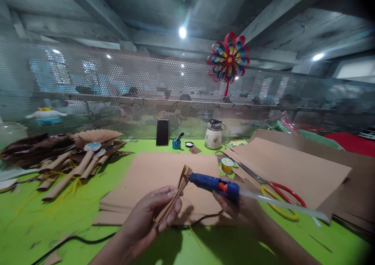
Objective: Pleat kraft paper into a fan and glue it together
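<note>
In the left hand (152, 211), folded paper (182, 185) between pinched fingers (176, 208); glue gun (203, 181) in the curled right hand (236, 210).

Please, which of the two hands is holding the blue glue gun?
The right hand holds the blue glue gun; the left hand pinches folded brown paper instead.

The bare left hand (148, 210) and bare right hand (244, 214) join slender, tapering bare forearms (124, 235), uncovered to the picture's lower edge.

Glue gun (205, 180) right of folded paper (181, 187); sheets (149, 169) on table (20, 218), fans (96, 139) left, scissors (262, 181) right.
</note>
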{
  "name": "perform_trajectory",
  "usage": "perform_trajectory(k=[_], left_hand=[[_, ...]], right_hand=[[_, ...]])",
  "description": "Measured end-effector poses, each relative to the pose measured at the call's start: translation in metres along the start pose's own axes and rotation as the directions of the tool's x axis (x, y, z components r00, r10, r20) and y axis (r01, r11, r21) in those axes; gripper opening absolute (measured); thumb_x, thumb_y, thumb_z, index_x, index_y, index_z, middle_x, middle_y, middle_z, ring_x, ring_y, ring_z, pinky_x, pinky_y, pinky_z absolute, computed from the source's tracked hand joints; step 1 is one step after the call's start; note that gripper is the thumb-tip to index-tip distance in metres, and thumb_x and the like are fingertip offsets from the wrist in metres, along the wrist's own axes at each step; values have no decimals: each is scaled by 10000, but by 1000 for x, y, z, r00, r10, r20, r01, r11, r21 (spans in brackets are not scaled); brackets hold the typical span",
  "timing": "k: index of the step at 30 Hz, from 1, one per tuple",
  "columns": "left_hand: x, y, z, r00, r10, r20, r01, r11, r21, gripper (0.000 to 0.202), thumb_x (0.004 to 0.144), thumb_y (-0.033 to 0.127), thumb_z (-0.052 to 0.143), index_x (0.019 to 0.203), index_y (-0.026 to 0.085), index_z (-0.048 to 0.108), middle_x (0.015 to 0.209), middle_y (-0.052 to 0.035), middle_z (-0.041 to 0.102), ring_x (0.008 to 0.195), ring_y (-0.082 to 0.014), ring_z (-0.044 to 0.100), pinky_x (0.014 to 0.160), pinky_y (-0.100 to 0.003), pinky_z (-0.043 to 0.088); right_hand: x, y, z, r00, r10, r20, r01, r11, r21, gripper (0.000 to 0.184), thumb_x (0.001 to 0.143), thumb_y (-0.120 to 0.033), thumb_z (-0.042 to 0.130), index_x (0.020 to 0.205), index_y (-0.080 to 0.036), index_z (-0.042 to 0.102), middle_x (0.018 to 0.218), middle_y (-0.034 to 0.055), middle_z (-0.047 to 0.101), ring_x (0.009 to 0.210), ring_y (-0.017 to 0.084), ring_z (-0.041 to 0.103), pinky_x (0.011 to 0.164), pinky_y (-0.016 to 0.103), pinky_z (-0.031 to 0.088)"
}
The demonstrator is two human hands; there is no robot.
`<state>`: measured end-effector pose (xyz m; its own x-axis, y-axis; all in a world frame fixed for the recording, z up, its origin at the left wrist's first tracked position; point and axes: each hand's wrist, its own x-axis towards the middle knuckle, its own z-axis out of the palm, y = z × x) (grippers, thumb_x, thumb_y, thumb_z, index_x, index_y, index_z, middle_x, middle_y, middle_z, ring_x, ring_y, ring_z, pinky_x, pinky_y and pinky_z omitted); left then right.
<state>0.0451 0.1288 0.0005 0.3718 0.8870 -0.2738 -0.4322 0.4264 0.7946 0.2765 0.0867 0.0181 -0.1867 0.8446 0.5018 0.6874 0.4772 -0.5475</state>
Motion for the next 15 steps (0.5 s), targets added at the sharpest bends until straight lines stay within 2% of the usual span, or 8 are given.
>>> perform_trajectory(k=[4,6,10,15], left_hand=[[1,-2,-3,1000,-4,4,4,1000,1,101,739,56,638,831,97,643,741,-75,681,639,-121,672,643,-177,565],[1,-2,-3,1000,4,9,-4,1000,10,99,740,60,641,831,97,642,746,-75,678,650,-120,672,655,-178,564],[1,-2,-4,1000,19,19,-19,1000,11,76,748,63,632,814,102,635,722,-67,668,634,-115,667,649,-180,565],[1,-2,-4,999,21,34,-22,1000,20,90,758,63,617,841,94,633,684,-65,654,632,-124,667,626,-181,565]], right_hand=[[6,11,-1,981,42,-192,-41,999,7,263,866,-367,474,721,-162,551,580,2,525,512,125,490,472,223,402],[7,14,-2,970,47,-237,-41,999,29,302,871,-390,456,705,-157,557,567,4,514,503,129,486,469,231,400],[3,12,-1,980,43,-196,-38,999,28,282,867,-379,465,715,-167,573,573,9,531,510,135,502,471,234,413],[-3,9,4,998,-12,-59,14,999,32,163,849,-320,499,768,-195,562,631,10,561,536,134,513,470,221,426]])
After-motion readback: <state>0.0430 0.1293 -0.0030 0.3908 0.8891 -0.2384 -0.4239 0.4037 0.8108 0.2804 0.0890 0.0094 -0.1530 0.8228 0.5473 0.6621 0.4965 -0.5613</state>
